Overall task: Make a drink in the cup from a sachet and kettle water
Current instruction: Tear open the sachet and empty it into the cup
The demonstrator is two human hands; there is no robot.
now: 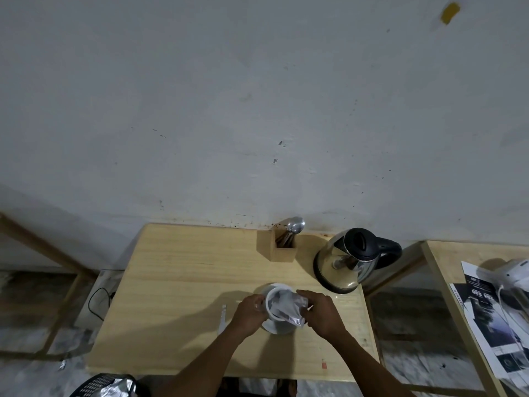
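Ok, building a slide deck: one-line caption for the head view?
Both hands tip a sachet over the cup, kettle beside.

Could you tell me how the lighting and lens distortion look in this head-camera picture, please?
Head view: dim, soft light; both hands cast broad shadows leftward over the table; the kettle shows mirror reflections; the wide angle bows the table edges, and the sachet looks slightly blurred.

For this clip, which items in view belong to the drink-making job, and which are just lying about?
Part of the job:
cup
saucer
sachet, held over the cup by both hands: left hand, right hand
kettle
spoon in the wooden holder

Lying about:
torn strip
papers on the side table
basket
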